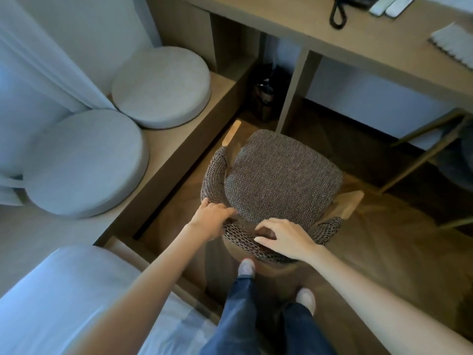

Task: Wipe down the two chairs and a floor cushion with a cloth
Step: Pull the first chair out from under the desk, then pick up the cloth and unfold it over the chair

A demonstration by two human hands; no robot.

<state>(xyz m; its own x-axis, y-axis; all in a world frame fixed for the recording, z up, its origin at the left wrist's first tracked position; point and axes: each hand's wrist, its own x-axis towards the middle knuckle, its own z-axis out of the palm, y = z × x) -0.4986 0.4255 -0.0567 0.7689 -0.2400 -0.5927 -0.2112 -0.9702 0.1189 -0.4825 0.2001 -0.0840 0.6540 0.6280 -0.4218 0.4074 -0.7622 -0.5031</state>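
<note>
A chair (281,180) with brown woven upholstery and a curved padded backrest stands on the wooden floor in front of me. My left hand (211,217) grips the left part of the backrest, fingers curled over its top. My right hand (284,237) rests on the backrest's middle with fingers curled round its edge. A second chair (453,160), with thin metal legs, shows partly at the right edge. Two round grey floor cushions (161,85) (84,162) lie on a low wooden platform to the left. A grey cloth (453,44) lies on the desk at top right.
A wooden desk (358,47) spans the top, with a phone cord (337,14) and remote controls (391,5) on it. A dark bin (263,98) stands under it. A bed (64,290) fills the lower left. A white curtain (38,60) hangs at left. My feet (276,283) stand behind the chair.
</note>
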